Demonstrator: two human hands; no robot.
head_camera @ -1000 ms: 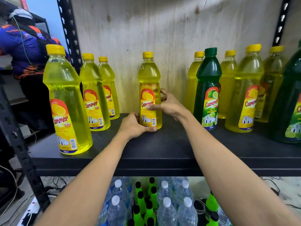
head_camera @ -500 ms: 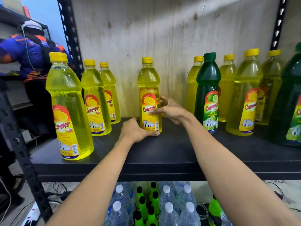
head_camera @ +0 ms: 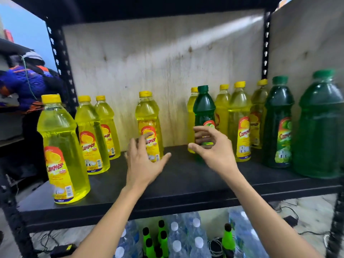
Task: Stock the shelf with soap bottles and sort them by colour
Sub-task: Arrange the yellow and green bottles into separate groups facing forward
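Your left hand [head_camera: 144, 164] was spread wide before the clear-plastic yellow bottle [head_camera: 148, 116]; right hand [head_camera: 216, 148], loosely curled and empty, screened the green bottle [head_camera: 203, 108] on the matte black shelf [head_camera: 186, 183].

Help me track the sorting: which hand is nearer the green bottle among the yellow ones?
Right. The right hand is just before the green bottle; the left hand is farther left, at a yellow bottle.
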